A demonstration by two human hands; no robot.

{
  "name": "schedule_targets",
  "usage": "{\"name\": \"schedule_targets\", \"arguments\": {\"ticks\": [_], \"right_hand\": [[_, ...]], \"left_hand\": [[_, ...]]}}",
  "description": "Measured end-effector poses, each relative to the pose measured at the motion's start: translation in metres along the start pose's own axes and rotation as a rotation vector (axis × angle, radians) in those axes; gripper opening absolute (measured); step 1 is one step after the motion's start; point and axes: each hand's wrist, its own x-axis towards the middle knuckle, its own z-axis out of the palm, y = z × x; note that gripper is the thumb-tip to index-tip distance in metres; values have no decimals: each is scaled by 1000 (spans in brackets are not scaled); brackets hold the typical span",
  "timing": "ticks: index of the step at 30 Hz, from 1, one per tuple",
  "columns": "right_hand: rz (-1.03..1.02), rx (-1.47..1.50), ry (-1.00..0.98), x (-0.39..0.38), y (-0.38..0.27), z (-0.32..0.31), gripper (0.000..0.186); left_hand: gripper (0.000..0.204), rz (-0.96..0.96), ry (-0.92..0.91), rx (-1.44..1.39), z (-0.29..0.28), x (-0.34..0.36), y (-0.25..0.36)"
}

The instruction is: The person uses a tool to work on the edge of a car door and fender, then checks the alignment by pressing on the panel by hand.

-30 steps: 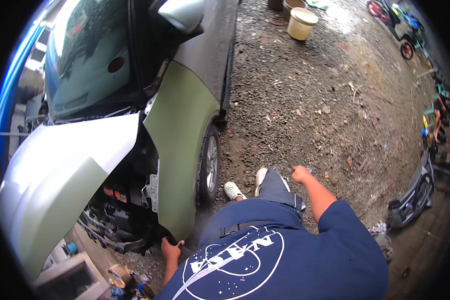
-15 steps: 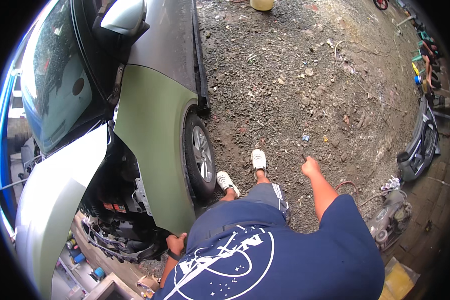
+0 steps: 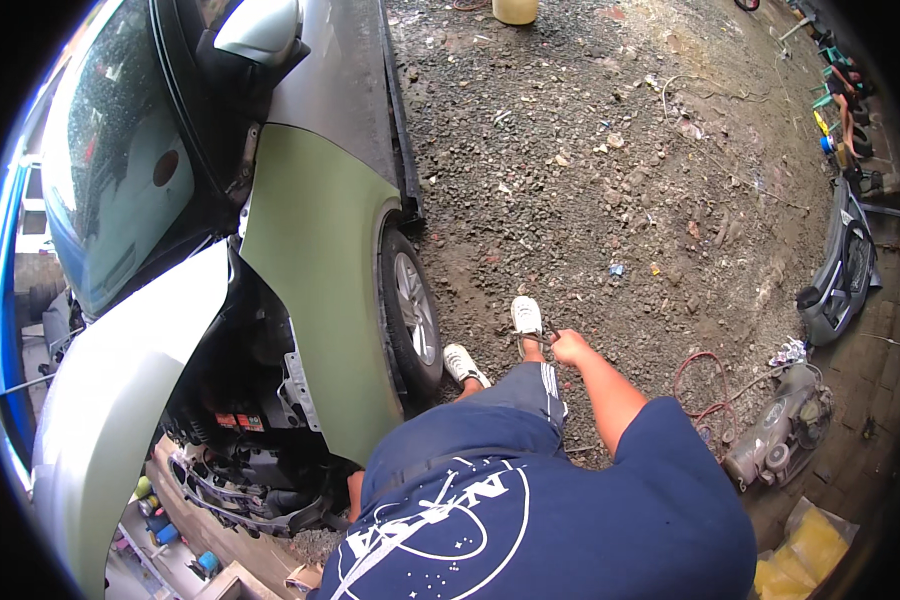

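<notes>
My right hand [image 3: 570,347] is out in front of my shorts, above the gravel and close to my white shoe. Its fingers are closed around a thin dark object [image 3: 550,334], too small and blurred to name. Only a bit of my left hand [image 3: 355,488] shows beside my waist, near the lower edge of the car's front fender; my shirt covers the fingers. On the left, the olive-green fender [image 3: 315,255] curves over the front wheel [image 3: 417,310]. The engine bay [image 3: 255,410] lies exposed under the raised pale hood [image 3: 150,350].
A loose grey bumper [image 3: 840,270] lies at the right edge. Near it are a dusty machine part [image 3: 785,430], a reddish hose [image 3: 705,375] and a bag of yellow material [image 3: 805,555]. A yellowish container [image 3: 515,10] stands far ahead. Another person [image 3: 843,95] sits far right.
My right hand has swung left and inward with the thin dark object. The left hand has slipped mostly behind my shirt. The view has shifted slightly.
</notes>
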Motion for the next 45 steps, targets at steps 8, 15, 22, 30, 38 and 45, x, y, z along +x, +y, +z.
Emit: {"name": "schedule_targets", "arguments": {"ticks": [8,15,22,30,38,45], "right_hand": [[-42,-125,292,29,8,-48,31],[-214,-285,196,6,-29,-98,30],[-208,34,83,-40,-114,-113,25],[-232,-200,86,-47,-125,-92,27],[-222,-241,137,-67,-91,-70,29],[-116,-265,119,-55,-54,-66,29]], "left_hand": [[49,66,-34,25,16,12,-14],[53,-36,7,-66,-6,-4,5],[57,-177,-27,-253,-58,-18,17],[140,-113,626,88,-157,27,130],[118,-162,503,-186,-172,82,132],[102,-104,542,-182,-166,82,124]]}}
